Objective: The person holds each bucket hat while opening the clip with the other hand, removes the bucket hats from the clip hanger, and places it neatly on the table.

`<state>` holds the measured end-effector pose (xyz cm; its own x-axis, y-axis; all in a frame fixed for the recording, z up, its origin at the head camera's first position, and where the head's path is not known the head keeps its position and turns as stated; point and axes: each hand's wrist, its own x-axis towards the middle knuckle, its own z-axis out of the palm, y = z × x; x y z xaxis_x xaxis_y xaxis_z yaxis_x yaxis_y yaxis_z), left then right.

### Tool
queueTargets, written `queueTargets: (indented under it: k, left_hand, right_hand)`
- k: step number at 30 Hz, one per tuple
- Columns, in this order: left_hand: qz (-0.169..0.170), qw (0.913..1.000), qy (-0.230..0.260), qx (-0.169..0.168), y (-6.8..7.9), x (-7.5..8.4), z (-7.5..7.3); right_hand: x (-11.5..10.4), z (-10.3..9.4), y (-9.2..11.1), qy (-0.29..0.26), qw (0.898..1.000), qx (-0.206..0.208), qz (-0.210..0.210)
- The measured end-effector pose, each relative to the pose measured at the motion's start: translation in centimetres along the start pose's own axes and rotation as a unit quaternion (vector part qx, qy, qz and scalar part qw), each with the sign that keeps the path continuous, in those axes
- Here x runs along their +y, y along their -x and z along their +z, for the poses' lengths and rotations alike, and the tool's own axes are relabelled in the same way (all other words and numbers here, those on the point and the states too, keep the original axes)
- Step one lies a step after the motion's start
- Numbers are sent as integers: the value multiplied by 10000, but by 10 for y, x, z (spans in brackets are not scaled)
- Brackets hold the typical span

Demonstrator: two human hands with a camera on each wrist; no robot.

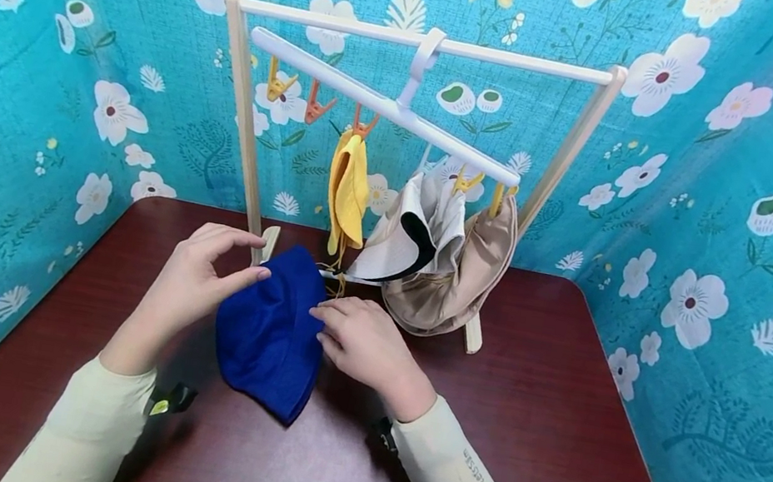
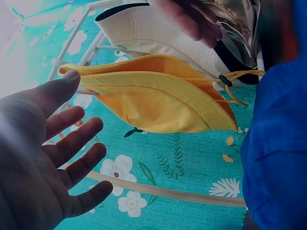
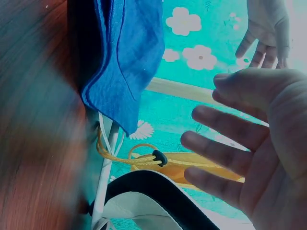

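A folded blue bucket hat (image 1: 269,332) lies on the table in front of the rack. My left hand (image 1: 204,263) is over its left edge, thumb and fingers spread apart with nothing between them. At the hat's right side, my right hand (image 1: 364,343) has its fingers extended and holds nothing. In the right wrist view the blue hat (image 3: 132,52) is apart from the fingers. Behind the hands, a yellow hat (image 1: 348,193) with a drawstring hangs from an orange clip. It shows between my left hand (image 2: 53,158) and the blue hat (image 2: 278,139) in the left wrist view.
A wooden rack (image 1: 586,150) bears a tilted white hanger (image 1: 336,81) with several clips. Two clips at its left, one yellow (image 1: 277,85) and one orange (image 1: 317,105), hold nothing. A cream hat (image 1: 401,247) with black trim and a beige hat (image 1: 478,256) hang at right. Floral cloth surrounds the dark red table (image 1: 516,430).
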<state>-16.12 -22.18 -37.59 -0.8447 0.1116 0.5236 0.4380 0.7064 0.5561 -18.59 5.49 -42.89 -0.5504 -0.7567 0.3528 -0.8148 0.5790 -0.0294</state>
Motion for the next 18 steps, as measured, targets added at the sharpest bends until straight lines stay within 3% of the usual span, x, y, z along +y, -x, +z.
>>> queueTargets:
  k: [8,18]
  left_hand:
    - [-66,10000,-4,-45,3,-2,1]
    - [2,10000,80,-47,1,0,5]
  right_hand:
    - [2,-3,-1,-202,9962,592,603]
    - [6,-10,1,-616,9807,1163,1446]
